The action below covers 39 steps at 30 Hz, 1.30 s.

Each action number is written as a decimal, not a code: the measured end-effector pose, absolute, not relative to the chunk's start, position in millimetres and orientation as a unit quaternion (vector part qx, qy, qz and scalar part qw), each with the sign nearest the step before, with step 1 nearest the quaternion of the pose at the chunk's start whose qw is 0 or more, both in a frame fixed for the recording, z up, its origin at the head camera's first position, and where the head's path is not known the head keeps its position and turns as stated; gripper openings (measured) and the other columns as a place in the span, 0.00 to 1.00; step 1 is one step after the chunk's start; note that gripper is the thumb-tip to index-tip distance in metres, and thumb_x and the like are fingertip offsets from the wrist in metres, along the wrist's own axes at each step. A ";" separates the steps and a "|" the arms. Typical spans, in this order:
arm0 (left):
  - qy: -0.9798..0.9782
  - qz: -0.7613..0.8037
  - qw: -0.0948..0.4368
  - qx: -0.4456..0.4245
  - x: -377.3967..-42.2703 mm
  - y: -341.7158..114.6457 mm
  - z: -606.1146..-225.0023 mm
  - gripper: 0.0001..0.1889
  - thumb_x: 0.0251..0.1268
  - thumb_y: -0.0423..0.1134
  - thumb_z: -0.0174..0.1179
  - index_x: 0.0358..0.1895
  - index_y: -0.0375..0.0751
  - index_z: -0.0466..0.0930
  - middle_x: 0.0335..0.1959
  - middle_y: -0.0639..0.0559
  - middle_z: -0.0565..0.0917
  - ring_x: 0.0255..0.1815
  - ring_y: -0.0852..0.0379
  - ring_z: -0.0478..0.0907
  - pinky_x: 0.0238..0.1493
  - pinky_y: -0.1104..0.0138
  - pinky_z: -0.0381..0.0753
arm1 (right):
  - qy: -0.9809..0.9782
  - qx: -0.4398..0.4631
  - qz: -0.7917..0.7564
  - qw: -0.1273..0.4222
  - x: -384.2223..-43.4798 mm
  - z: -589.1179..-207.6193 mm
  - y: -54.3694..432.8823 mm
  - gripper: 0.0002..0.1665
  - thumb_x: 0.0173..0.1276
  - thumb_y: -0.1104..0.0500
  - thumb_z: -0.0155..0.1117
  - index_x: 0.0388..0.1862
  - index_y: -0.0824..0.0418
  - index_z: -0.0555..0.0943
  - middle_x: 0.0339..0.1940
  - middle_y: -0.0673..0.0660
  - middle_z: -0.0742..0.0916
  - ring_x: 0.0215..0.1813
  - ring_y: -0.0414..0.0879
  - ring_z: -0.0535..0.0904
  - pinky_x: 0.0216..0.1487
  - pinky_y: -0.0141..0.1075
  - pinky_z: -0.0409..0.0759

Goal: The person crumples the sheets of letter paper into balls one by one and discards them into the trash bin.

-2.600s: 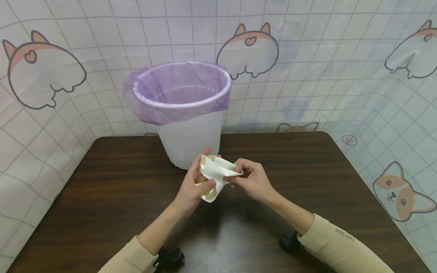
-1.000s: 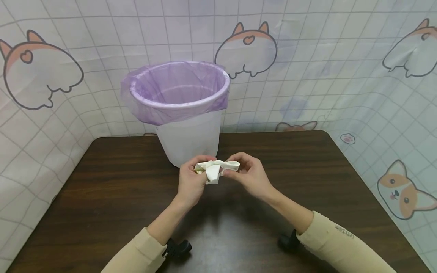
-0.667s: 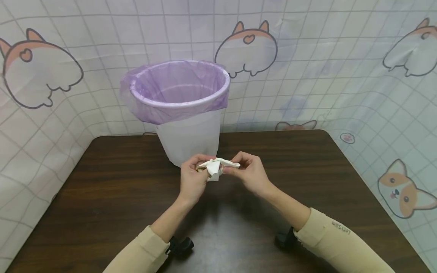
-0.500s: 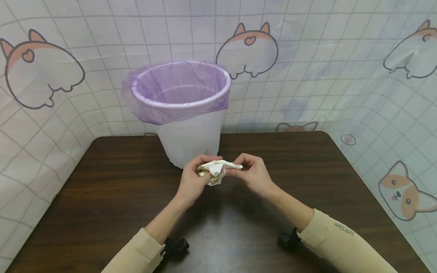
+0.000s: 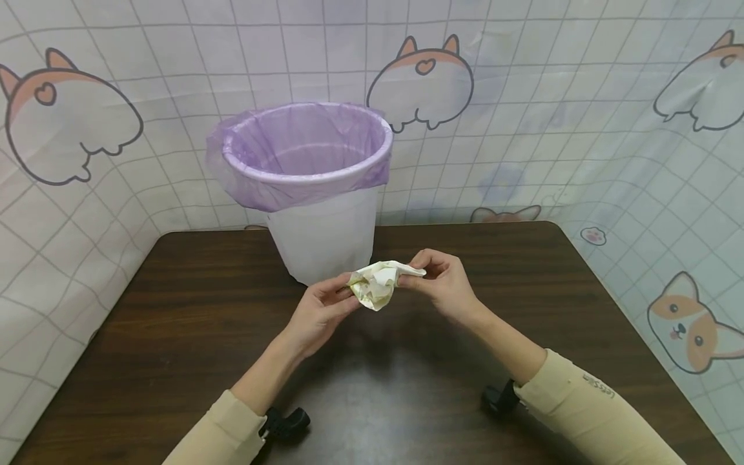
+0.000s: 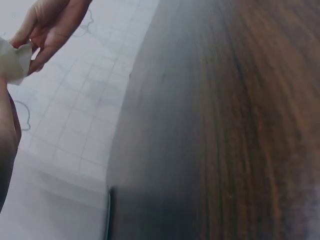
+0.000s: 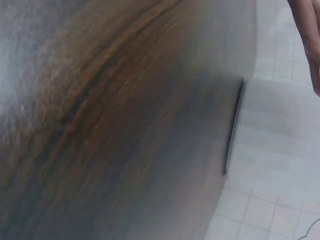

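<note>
A crumpled, folded piece of white paper (image 5: 374, 284) with yellowish-green patches on its inner side is held up between both hands in the head view. My left hand (image 5: 320, 313) pinches its left edge, thumb below and fingers above. On the other side my right hand (image 5: 444, 282) pinches a narrow twisted end between thumb and fingertips. The left wrist view catches part of the pale paper (image 6: 14, 62) at its left edge, with the right hand (image 6: 55, 25) at it. Only a sliver of a hand (image 7: 310, 40) shows in the right wrist view.
A white bin (image 5: 325, 232) lined with a thin purple bag (image 5: 279, 194) stands at the back of the dark wood table (image 5: 203, 336), just behind the hands. A wall cloth (image 5: 558, 129) with a grid and cartoon dogs surrounds the table. Black wrist mounts (image 5: 286, 423) sit below the cuffs.
The paper has been turned and bunched up, its stained inside now facing up. The left hand has shifted down and left to the paper's edge; the right hand has moved slightly right.
</note>
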State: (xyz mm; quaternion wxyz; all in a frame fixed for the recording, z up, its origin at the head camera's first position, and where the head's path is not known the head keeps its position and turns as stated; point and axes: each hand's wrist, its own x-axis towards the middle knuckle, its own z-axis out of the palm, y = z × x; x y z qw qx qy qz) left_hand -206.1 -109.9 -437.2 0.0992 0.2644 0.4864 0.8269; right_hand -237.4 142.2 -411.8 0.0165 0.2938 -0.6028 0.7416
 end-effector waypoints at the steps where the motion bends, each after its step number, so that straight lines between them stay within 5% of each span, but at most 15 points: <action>1: 0.489 0.827 0.091 0.264 -206.7 -108.4 -437.4 0.21 0.67 0.22 0.64 0.57 0.50 0.88 0.59 0.48 0.80 0.61 0.53 0.77 0.61 0.63 0.78 | -0.600 0.294 0.744 0.014 -237.3 -412.0 141.8 0.18 0.57 0.80 0.73 0.28 0.59 0.82 0.34 0.51 0.85 0.38 0.42 0.82 0.42 0.33 0.84; 8: 0.534 0.814 0.025 0.227 -207.8 -98.0 -433.6 0.16 0.50 0.37 0.79 0.45 0.52 0.93 0.58 0.49 0.80 0.54 0.54 0.80 0.51 0.65 0.82 | -0.605 0.297 0.738 0.004 -233.8 -411.9 136.8 0.18 0.58 0.79 0.73 0.28 0.58 0.81 0.34 0.51 0.85 0.37 0.42 0.81 0.40 0.32 0.83; 13: 0.556 0.803 -0.013 0.213 -208.0 -91.2 -428.1 0.14 0.55 0.22 0.74 0.38 0.47 0.91 0.53 0.50 0.86 0.51 0.54 0.81 0.48 0.66 0.84 | -0.623 0.284 0.728 0.022 -232.6 -411.5 131.9 0.15 0.57 0.82 0.71 0.27 0.66 0.79 0.33 0.51 0.85 0.35 0.42 0.81 0.37 0.31 0.81; 16: 0.574 0.794 -0.034 0.197 -208.3 -87.3 -427.5 0.17 0.55 0.14 0.67 0.31 0.44 0.81 0.43 0.53 0.85 0.45 0.57 0.81 0.44 0.68 0.84 | -0.637 0.272 0.721 0.031 -230.8 -411.4 127.7 0.13 0.57 0.83 0.70 0.27 0.71 0.77 0.32 0.50 0.85 0.35 0.42 0.80 0.36 0.30 0.80; 19: 0.598 0.778 -0.060 0.183 -209.9 -84.0 -428.9 0.16 0.58 0.14 0.65 0.40 0.38 0.75 0.38 0.54 0.82 0.39 0.59 0.79 0.41 0.69 0.83 | -0.656 0.253 0.710 0.041 -229.4 -412.0 124.0 0.11 0.57 0.81 0.71 0.28 0.73 0.77 0.31 0.50 0.86 0.33 0.41 0.79 0.34 0.29 0.79; 23: 0.625 0.752 -0.098 0.185 -214.9 -80.2 -432.1 0.23 0.61 0.18 0.66 0.58 0.31 0.74 0.43 0.48 0.85 0.40 0.56 0.82 0.40 0.69 0.83 | -0.686 0.227 0.690 0.043 -227.2 -412.8 122.6 0.10 0.60 0.77 0.72 0.30 0.71 0.78 0.32 0.54 0.86 0.28 0.41 0.76 0.31 0.29 0.76; 25: 0.635 0.740 -0.118 0.190 -217.2 -78.7 -433.6 0.23 0.61 0.19 0.68 0.60 0.29 0.76 0.43 0.46 0.86 0.39 0.56 0.83 0.39 0.69 0.83 | -0.699 0.223 0.679 0.032 -226.4 -413.7 123.5 0.09 0.62 0.75 0.72 0.33 0.71 0.79 0.34 0.58 0.87 0.29 0.42 0.77 0.32 0.30 0.78; 33: 0.639 0.728 -0.165 0.187 -218.8 -73.3 -431.7 0.08 0.56 0.16 0.69 0.36 0.25 0.80 0.38 0.46 0.87 0.37 0.58 0.85 0.36 0.70 0.83 | -0.734 0.248 0.632 -0.014 -224.7 -412.0 127.6 0.22 0.62 0.69 0.76 0.54 0.66 0.81 0.46 0.60 0.86 0.41 0.50 0.83 0.38 0.34 0.84; 39: 0.661 0.705 -0.188 0.176 -217.0 -67.2 -428.0 0.06 0.55 0.17 0.70 0.32 0.26 0.84 0.39 0.35 0.88 0.38 0.56 0.86 0.35 0.71 0.83 | -0.749 0.233 0.620 0.020 -225.5 -411.9 121.7 0.15 0.64 0.66 0.76 0.48 0.66 0.83 0.40 0.58 0.87 0.35 0.47 0.82 0.36 0.33 0.83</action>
